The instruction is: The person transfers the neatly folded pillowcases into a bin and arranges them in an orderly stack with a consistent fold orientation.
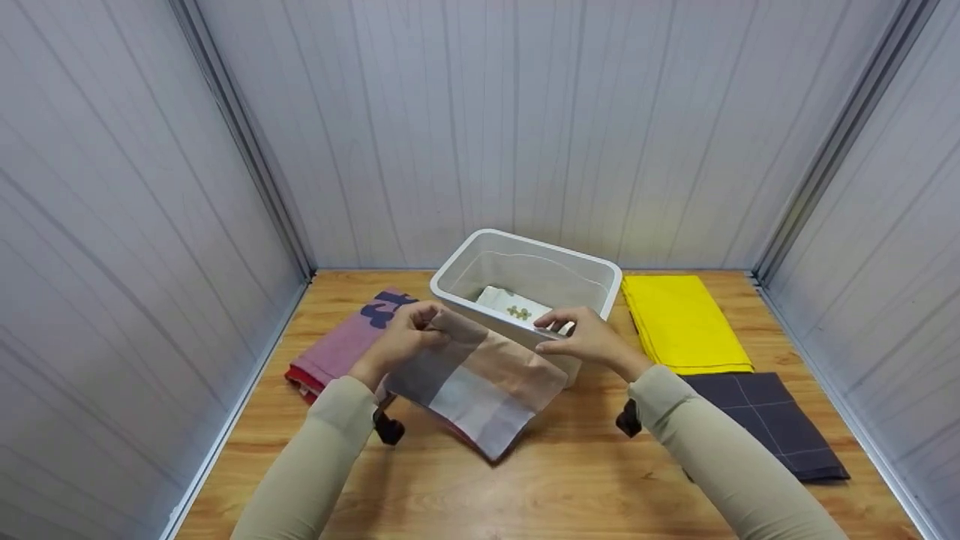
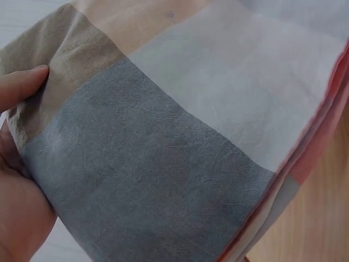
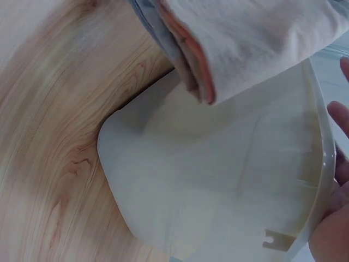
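Note:
My left hand (image 1: 405, 341) pinches one corner of a folded checked cloth (image 1: 480, 382) in grey, white and peach, with the thumb on top. The cloth hangs tilted in front of a white plastic bin (image 1: 525, 241), and its layered edge shows red in the left wrist view. My right hand (image 1: 589, 341) is at the bin's near right rim, thumb and fingers spread apart and off the cloth. From the right wrist, the fingers (image 3: 339, 115) show beside the rim. Inside the bin lies a white cloth (image 1: 501, 300) with a greenish flower print.
A folded pink and purple cloth (image 1: 341, 341) lies left of the bin. On the right are a folded yellow cloth (image 1: 686, 322) and a dark grey cloth (image 1: 772, 424) with thin light lines. Pale panels (image 1: 517, 135) enclose the wooden table (image 1: 570, 480) at back and sides.

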Demonstrator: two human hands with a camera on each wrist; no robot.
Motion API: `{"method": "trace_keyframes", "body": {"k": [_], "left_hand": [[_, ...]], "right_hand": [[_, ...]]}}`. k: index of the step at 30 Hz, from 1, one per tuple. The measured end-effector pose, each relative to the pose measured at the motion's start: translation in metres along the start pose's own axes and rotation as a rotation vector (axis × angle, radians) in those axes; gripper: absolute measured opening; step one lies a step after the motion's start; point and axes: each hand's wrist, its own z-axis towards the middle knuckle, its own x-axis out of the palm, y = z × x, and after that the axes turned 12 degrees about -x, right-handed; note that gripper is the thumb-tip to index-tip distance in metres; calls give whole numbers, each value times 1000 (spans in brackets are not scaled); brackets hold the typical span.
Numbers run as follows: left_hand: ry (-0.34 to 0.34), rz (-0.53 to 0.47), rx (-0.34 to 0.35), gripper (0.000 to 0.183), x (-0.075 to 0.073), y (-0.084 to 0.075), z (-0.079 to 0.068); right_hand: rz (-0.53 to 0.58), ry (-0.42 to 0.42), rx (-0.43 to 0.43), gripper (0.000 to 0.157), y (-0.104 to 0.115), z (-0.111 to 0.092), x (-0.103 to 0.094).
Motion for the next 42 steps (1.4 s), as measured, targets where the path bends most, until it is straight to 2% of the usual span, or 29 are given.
{"method": "trace_keyframes", "body": {"k": [8, 13, 20, 28, 35, 38, 42], "left_hand": [[12, -37, 45, 27, -6, -12, -2], [46, -60, 66, 30, -5, -21, 0], [63, -26, 111, 22, -2, -31, 4], [52, -54, 113, 23, -4, -42, 4], [17, -107, 123, 26, -7, -48, 3], [7, -134, 123, 29, -8, -49, 3], [2, -162, 124, 33, -7, -48, 2]], "right_hand": [[38, -33, -67, 45, 2, -5, -5], [54, -42, -90, 47, 10, -10, -8], [112, -7, -103, 52, 26, -15, -7], [188, 31, -121, 54, 24, -22, -5], [139, 31, -102, 50, 22, -32, -8], [117, 11, -63, 47, 22, -35, -8], [102, -31, -57, 38, 18, -38, -5]]}}
